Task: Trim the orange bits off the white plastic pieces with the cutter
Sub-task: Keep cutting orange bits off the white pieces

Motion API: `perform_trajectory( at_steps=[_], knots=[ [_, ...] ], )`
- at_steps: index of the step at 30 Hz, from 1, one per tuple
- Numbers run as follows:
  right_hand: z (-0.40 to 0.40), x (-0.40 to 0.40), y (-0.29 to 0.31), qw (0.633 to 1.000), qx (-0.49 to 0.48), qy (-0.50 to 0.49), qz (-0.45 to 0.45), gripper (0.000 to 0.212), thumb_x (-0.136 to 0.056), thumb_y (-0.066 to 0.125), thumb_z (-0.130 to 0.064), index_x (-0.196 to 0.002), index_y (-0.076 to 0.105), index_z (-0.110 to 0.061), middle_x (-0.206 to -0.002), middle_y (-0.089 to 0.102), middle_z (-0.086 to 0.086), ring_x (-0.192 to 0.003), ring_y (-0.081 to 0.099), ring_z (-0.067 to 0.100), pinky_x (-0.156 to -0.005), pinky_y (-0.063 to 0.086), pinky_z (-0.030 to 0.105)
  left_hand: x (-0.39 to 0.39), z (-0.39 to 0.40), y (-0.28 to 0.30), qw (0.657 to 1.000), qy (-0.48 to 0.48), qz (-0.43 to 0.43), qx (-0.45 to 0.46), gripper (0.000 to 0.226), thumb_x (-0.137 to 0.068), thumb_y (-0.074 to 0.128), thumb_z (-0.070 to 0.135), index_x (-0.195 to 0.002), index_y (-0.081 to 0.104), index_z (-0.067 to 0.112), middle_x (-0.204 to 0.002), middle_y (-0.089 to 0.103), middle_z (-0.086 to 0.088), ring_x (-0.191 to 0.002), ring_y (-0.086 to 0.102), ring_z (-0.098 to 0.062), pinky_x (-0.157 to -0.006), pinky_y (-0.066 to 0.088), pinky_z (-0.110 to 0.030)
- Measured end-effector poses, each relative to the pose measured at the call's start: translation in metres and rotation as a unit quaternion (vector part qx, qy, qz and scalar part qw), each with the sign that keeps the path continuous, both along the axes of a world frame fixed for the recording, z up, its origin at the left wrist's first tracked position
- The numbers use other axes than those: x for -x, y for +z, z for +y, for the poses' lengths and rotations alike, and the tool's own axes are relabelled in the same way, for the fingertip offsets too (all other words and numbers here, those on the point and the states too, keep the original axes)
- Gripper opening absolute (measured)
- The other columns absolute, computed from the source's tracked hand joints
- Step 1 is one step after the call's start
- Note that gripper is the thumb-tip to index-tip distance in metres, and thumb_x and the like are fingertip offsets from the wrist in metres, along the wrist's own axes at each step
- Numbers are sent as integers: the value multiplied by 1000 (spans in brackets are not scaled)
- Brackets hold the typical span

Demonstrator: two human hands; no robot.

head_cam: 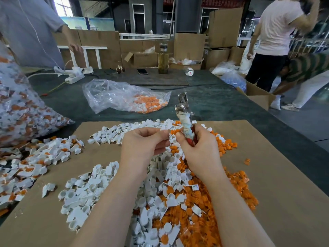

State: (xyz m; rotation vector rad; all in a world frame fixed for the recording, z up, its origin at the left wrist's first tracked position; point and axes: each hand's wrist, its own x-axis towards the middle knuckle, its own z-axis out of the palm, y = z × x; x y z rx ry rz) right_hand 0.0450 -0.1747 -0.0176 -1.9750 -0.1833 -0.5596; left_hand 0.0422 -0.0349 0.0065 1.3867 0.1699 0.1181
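Head view looks down on two bare forearms reaching forward over a heap of plastic parts. The fingers point(161, 131) of the left hand point(142, 145) are curled inward, thumb and forefinger tips pinching something small and pale; it is too hidden to tell whether it is one of the white pieces. Its palm faces up and to the right, wrist bent slightly back. Just beside it, the right hand point(195, 147) grips the cutter point(185, 118) by its red handles, fingers wrapped round them and thumb along the near side. The cutter stands nearly upright, its shiny metal head above the hand, its upper shaft wrapped in pale tape. The two hands almost touch at the fingertips, raised above the pile.

Beneath them lies a cardboard sheet point(277, 193) on the green tabletop point(213, 104). White plastic pieces point(85, 198) spread across its left and middle, and loose orange bits point(201, 221) are heaped under and to the right of the right forearm. More untrimmed pieces lie at the left edge beside a full clear bag point(19, 111). Farther back sits a half-empty plastic bag point(114, 95) with orange bits inside, then a power strip point(74, 78), a phone point(142, 71) and a tall bottle point(163, 59). Two people stand at the far corners.
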Motion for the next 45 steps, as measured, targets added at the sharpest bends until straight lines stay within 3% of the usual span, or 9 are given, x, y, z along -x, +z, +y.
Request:
perform_trajectory(
  at_steps=[4,8,12,19,24,31,38,41,45],
  knots=[
    [2,-1,-2,999,24,-26,-17,12,-90,66,-33,-85,58,-27,-67,57,-13,-60,55,2,-50,40,15,1,-3,2,1000,-19,4,0,6,-78,79,5,-79,73,7,-69,75,-11,-62,73,-15,-55,56,-20],
    [3,-1,-4,997,45,-62,-18,13,-90,66,-34,-95,61,-23,-77,63,-13,-68,60,5,-59,53,28,4,-5,2,1000,-20,-8,-6,9,-78,79,4,-74,73,9,-68,74,-11,-62,73,-16,-55,55,-20],
    [5,0,-3,993,69,-86,-36,18,-88,68,-32,-83,51,-34,-69,56,-19,-70,56,-6,-52,38,11,5,-7,4,999,-9,-27,-27,10,-77,81,5,-73,75,12,-69,75,-9,-63,73,-16,-56,55,-18],
    [8,1,-1,995,54,-83,-27,31,-88,68,-32,-72,42,-38,-66,54,-17,-66,56,-4,-52,37,14,7,-9,1,979,26,-101,-174,17,-78,82,14,-69,76,26,-65,73,8,-63,71,-9,-67,59,-26],
    [7,1,0,996,50,-70,-21,20,-88,68,-31,-77,51,-30,-65,54,-15,-58,54,2,-51,33,13,6,-10,-1,965,30,-124,-229,18,-78,81,15,-68,75,29,-65,72,14,-63,69,-3,-62,55,-17],
    [6,1,2,997,58,-54,-17,32,-89,69,-27,-69,44,-36,-60,49,-16,-62,52,-12,-51,38,7,3,-12,-4,961,43,-121,-247,16,-78,80,18,-70,75,30,-66,71,18,-63,67,2,-57,49,-8],
    [2,-1,3,999,44,5,17,23,-88,65,-19,-74,53,-32,-59,54,-18,-57,50,-1,-48,35,14,2,-14,-6,956,80,-103,-262,16,-76,83,30,-66,70,31,-65,67,27,-64,62,9,-55,43,-3],
    [0,-1,3,998,20,42,47,23,-87,64,-14,-72,54,-28,-55,52,-25,-50,45,1,-46,35,14,0,-11,-8,959,90,-99,-249,16,-77,83,29,-68,70,30,-64,69,19,-61,64,3,-53,45,-8],
    [-7,1,5,991,-53,89,85,13,-85,65,-12,-85,66,-25,-65,62,-15,-59,55,10,-51,44,14,-3,-8,-9,978,80,-84,-172,14,-80,81,21,-73,69,24,-64,72,7,-65,72,-10,-64,56,-23]
  ],
)
